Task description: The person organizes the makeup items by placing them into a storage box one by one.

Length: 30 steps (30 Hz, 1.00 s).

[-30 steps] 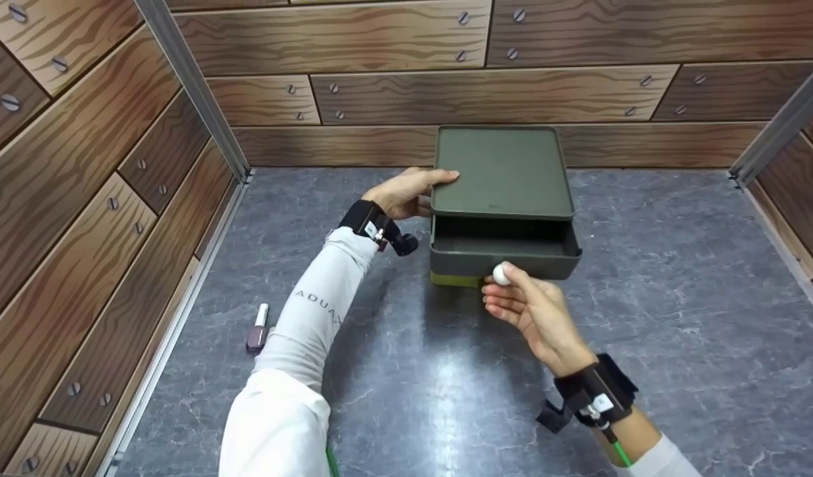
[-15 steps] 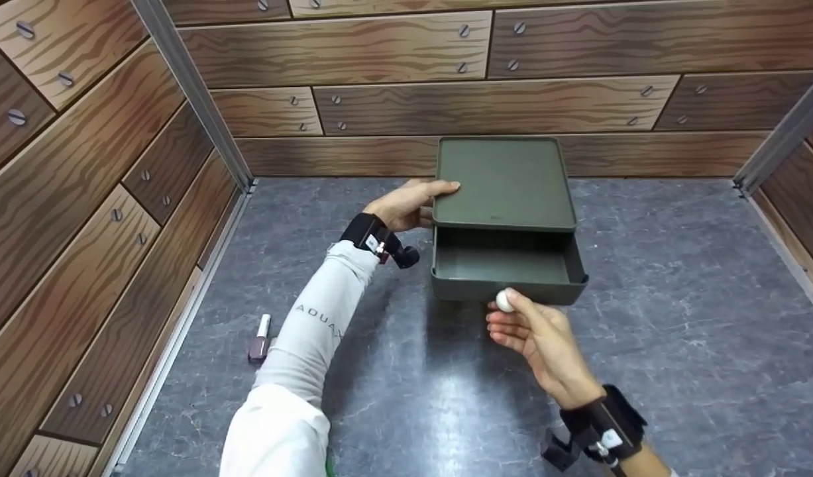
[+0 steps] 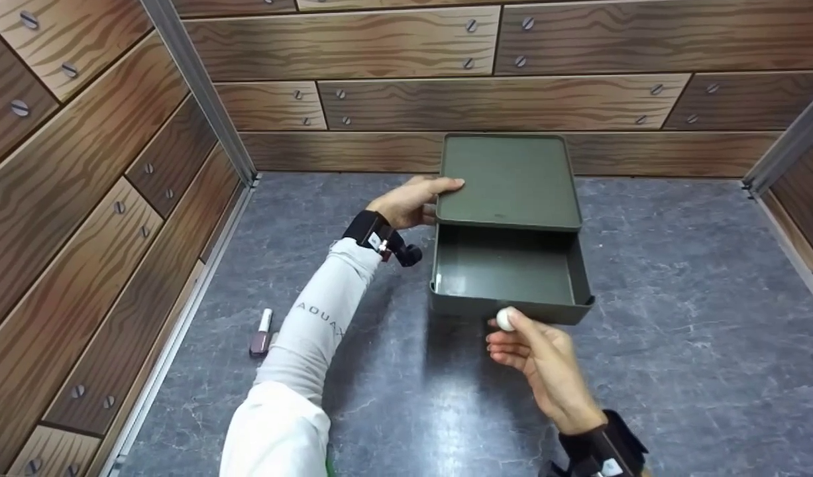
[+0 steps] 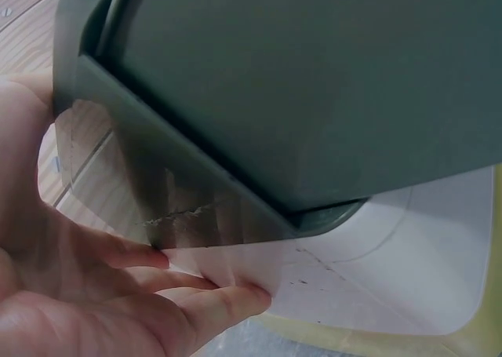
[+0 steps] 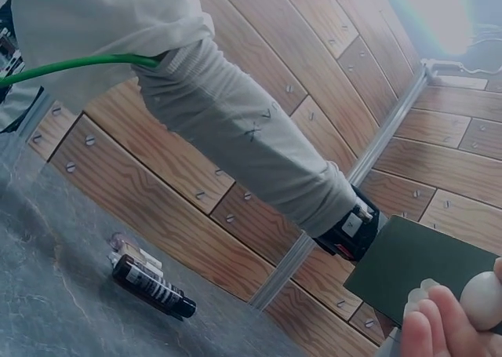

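A dark green drawer box [image 3: 512, 182] stands near the back wall, its drawer [image 3: 505, 271] pulled out towards me and nothing visible inside. My left hand [image 3: 413, 201] holds the box's left side, thumb on the top edge; in the left wrist view the fingers [image 4: 227, 302] rest against its see-through side wall. My right hand [image 3: 545, 364] pinches a round white knob [image 3: 505, 319] at the middle of the drawer front. The same white knob [image 5: 482, 300] shows in the right wrist view, partly cut off by the frame edge.
A nail polish bottle [image 3: 260, 334] with a white cap stands to the left, beside my left forearm. In the right wrist view a dark bottle [image 5: 153, 286] lies near other small items. Wood-patterned walls [image 3: 406, 106] enclose the grey marbled surface [image 3: 678, 298].
My right hand has moved towards me with the knob, and the drawer has slid further out, showing more of its inside. My left hand stays on the box.
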Motion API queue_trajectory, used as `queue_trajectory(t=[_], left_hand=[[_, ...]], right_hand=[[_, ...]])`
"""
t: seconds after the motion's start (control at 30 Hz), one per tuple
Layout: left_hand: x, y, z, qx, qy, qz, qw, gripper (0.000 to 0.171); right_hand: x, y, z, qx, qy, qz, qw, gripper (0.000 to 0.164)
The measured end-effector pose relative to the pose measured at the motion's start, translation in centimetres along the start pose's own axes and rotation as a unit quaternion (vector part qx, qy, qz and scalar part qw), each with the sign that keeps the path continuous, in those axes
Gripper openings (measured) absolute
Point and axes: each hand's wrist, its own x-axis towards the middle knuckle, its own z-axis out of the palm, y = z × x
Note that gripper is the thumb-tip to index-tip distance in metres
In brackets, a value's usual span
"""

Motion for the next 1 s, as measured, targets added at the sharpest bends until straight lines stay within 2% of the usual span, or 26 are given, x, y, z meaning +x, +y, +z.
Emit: queue_trajectory(t=[0.4,0.63,0.87,1.0], left_hand=[[-0.1,0.0,-0.1,0.000,0.003,0.001,1.0000,0.026],[-0.2,-0.1,0.0,-0.001,-0.001,-0.001,1.0000,0.024],[-0.1,-0.2,0.1,0.002,0.005,-0.005,1.0000,0.027],[0.0,0.0,0.2,-0.006,0.024,-0.013,0.9996,0.032]], right_hand=[[-2.3,1.3,0.3,-0.012,-0.007,-0.018,1.000,0.027],[-3.6,2.3,0.5,-0.028,0.007,-0.053,0.998,0.029],[-3.9,2.8,0.4,-0.031,0.005,-0.051,0.998,0.030],[-3.5,2.8,0.4,-0.025,-0.003,-0.056,0.998,0.029]])
